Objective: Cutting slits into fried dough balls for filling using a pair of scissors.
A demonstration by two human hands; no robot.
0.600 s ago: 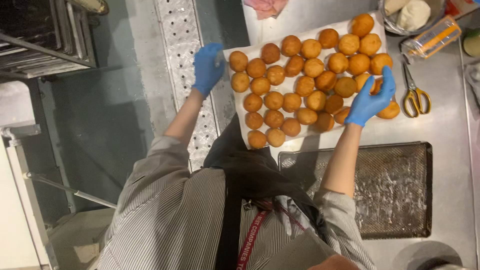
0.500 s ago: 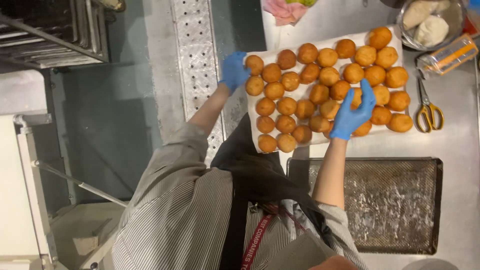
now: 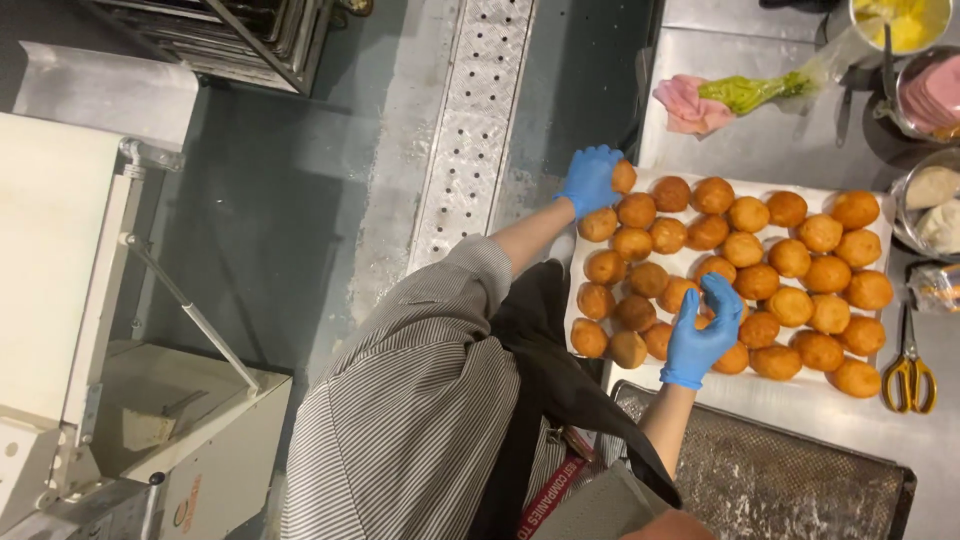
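— Where are the buns?

— The fried buns (image 3: 740,262) sit in rows on a white sheet (image 3: 700,385) on the steel table (image 3: 780,150), packed touching one another.

— And your hands?

— My right hand (image 3: 703,335), in a blue glove, lies over the near rows, fingers (image 3: 722,296) curled around 1 bun in the middle. My left hand (image 3: 590,180), gloved too, cups the bun at the sheet's far left corner, fingers bent over it.

— What is around?

— Yellow-handled scissors (image 3: 908,375) lie just right of the sheet. A dark mesh tray (image 3: 780,480) sits nearer me. Farther off are pink slices (image 3: 690,105), a clear bag of greens (image 3: 765,90) and metal bowls (image 3: 925,205).
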